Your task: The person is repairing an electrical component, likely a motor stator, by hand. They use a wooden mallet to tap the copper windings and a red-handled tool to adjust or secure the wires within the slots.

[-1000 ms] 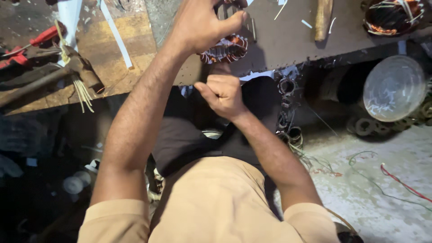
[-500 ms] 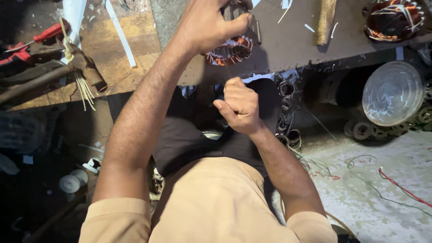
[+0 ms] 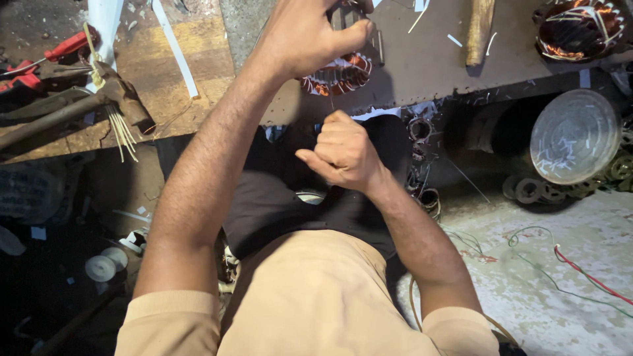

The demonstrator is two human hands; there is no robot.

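Stator winding at desk edge.
I am seeing the left hand [image 3: 303, 36] gripping the copper-wound stator [image 3: 336, 72] at the desk [image 3: 422, 66] rim; the right hand [image 3: 343, 151], fisted, is now lower, off the edge.

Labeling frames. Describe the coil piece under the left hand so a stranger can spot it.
Start at the dark metal bench top across the upper frame. At its near edge, the left hand grips a round copper-wound stator. Unlike the second wound stator at the far right corner, it sits directly above the closed right hand.
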